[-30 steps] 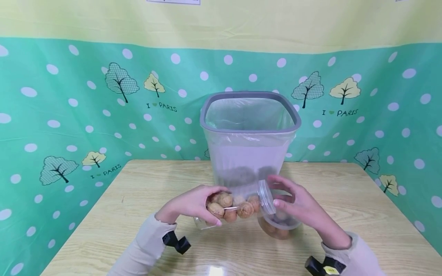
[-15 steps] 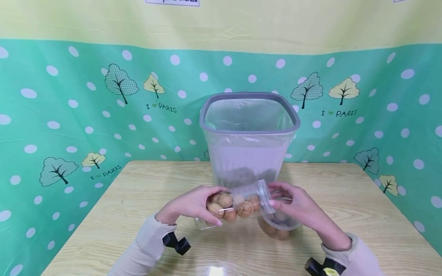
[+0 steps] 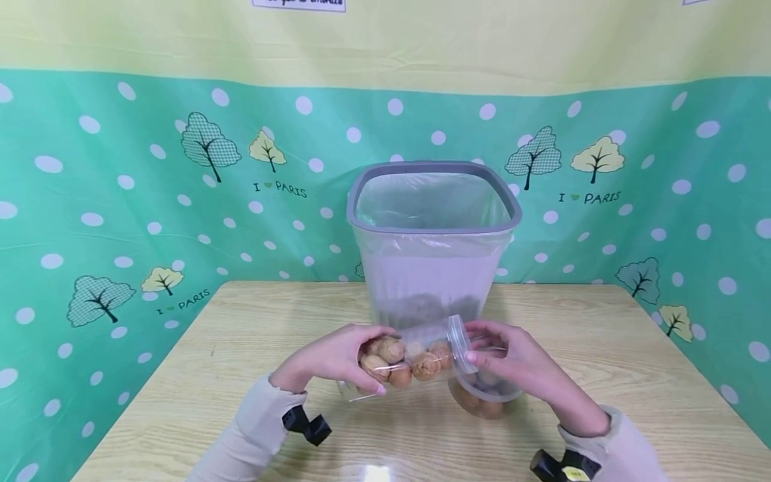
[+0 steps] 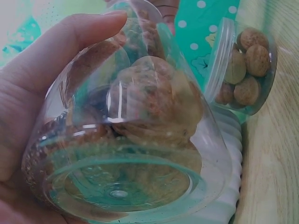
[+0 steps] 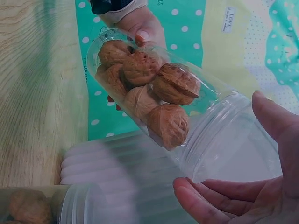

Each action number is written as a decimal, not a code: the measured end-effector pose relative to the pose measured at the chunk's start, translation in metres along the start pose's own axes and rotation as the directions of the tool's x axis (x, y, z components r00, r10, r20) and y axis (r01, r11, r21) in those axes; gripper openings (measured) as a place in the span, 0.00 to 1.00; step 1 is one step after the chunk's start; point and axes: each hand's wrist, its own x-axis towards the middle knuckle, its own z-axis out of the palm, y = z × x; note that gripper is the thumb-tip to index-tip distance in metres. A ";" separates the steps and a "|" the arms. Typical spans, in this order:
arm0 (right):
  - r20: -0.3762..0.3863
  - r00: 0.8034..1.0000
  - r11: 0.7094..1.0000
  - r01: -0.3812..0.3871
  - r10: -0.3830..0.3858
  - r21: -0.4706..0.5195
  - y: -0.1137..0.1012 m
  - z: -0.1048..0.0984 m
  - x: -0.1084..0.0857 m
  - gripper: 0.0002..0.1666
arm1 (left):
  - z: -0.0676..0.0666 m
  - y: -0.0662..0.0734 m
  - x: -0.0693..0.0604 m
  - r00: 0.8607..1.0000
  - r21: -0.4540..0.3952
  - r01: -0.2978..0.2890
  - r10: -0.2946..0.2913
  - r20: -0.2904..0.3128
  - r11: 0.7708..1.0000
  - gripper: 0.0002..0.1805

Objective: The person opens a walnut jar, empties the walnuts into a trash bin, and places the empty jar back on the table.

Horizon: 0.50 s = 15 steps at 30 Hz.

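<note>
My left hand (image 3: pixel 343 356) grips the base end of a tall clear plastic jar (image 3: pixel 421 335), which lies tipped nearly on its side above the table. Several walnuts (image 3: pixel 426 366) show through its wall. At the other end is a clear ridged lid (image 3: pixel 460 345), held at its rim between the thumb and fingers of my right hand (image 3: pixel 518 358). In the right wrist view, thumb and fingertips span opposite sides of the lid (image 5: pixel 229 135). A shorter clear jar (image 3: pixel 482 402) with walnuts inside stands on the table, partly behind that lid and my right hand.
A pale waste bin (image 3: pixel 430 268) with a grey rim and a thin liner bag stands just behind the jars. Wood-grain table (image 3: pixel 271 435) extends to both sides. A green patterned cloth (image 3: pixel 150 221) hangs at the back and sides.
My right hand has shifted slightly, with its thumb coming further left over the rim of the lid. The left hand and the tall jar stay almost where they were.
</note>
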 end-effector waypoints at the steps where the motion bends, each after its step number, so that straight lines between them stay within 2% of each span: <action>1: 0.001 1.000 1.000 -0.004 0.004 0.011 0.000 0.000 0.000 0.31 | 0.000 0.000 0.000 1.000 0.000 0.001 -0.001 0.000 1.000 0.42; 9: 0.019 0.999 0.997 0.035 -0.036 0.064 0.003 0.001 0.000 0.34 | 0.000 -0.002 0.000 1.000 0.002 0.013 -0.013 0.005 1.000 0.42; 15: 0.031 0.999 0.991 0.037 -0.041 0.126 0.005 0.002 -0.001 0.36 | 0.000 -0.001 -0.001 1.000 0.007 0.019 -0.019 0.007 1.000 0.42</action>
